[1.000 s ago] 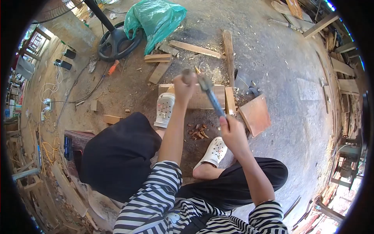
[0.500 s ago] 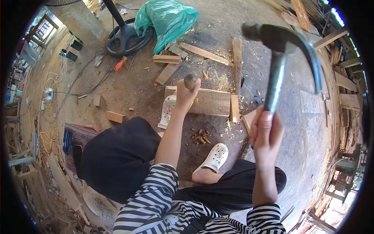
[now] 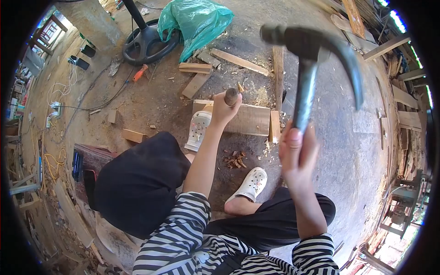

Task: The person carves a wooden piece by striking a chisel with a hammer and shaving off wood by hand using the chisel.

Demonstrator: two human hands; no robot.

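My right hand (image 3: pixel 299 153) is wrapped round the metal shaft of a claw hammer (image 3: pixel 306 91). The hammer is raised, its dark head up and the claw curving to the right. My left hand (image 3: pixel 224 111) grips an upright wooden-handled chisel (image 3: pixel 232 95); only the round end of its handle shows, and the blade is hidden beneath the fist. Under that hand a wooden board (image 3: pixel 250 120) lies on the ground, its left end beside my shoe (image 3: pixel 199 130). Against its right end stands a small wood block (image 3: pixel 274 126).
Wood chips (image 3: pixel 236 160) lie between my feet. Beyond the board are loose wood strips (image 3: pixel 240 62), a long wooden stick (image 3: pixel 278 75), a green plastic bag (image 3: pixel 197 27) and a black wheel-shaped base (image 3: pixel 149 43). An orange-handled tool (image 3: pixel 140 73) and cables (image 3: pixel 87 109) lie at left.
My right hand has swung the hammer to the left, with its head now nearer my left hand. My left hand and the chisel have shifted slightly right along the board.
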